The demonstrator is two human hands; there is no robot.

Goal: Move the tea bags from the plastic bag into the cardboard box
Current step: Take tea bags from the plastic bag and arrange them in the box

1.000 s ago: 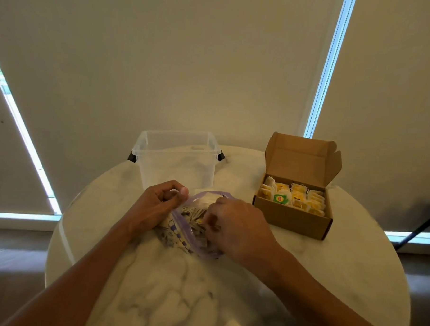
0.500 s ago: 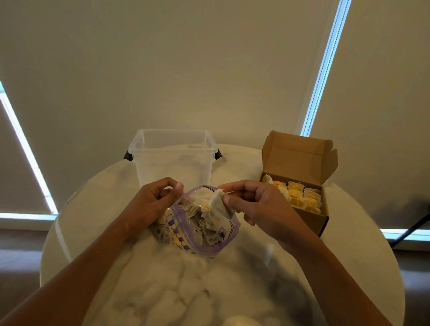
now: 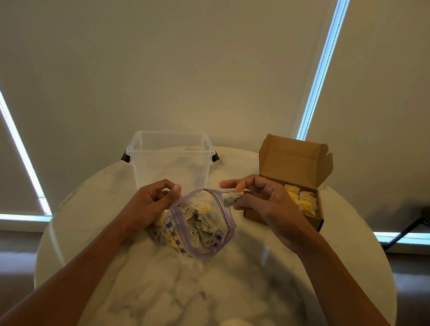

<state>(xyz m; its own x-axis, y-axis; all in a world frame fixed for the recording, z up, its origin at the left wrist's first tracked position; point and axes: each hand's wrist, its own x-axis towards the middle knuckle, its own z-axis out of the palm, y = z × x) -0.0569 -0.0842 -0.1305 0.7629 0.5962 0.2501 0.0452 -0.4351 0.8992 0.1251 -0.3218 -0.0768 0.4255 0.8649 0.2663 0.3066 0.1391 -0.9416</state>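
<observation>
The bag [image 3: 225,218] lies open on the table [image 3: 178,296], full of tea bags [image 3: 201,226], and the left hand [image 3: 150,204] pinches its near rim with curled fingers. The right hand [image 3: 264,202] pinches one tea bag [image 3: 229,199] just above the bag's far rim, partly hiding the box [image 3: 295,161]. The box stands open at the right with its lid up and holds rows of yellow tea bags [image 3: 304,202]. A clear tub [image 3: 169,161] stands behind the bag.

Two bare forearms [image 3: 86,268] extended toward the plastic bag [image 3: 173,237]. The left hand [image 3: 153,204] curled at the bag's left rim, thumb and fingers pinching it. The right hand [image 3: 264,204] hovered just right of the bag's mouth, pinching a tea bag [image 3: 231,199] between thumb and fingertips.
</observation>
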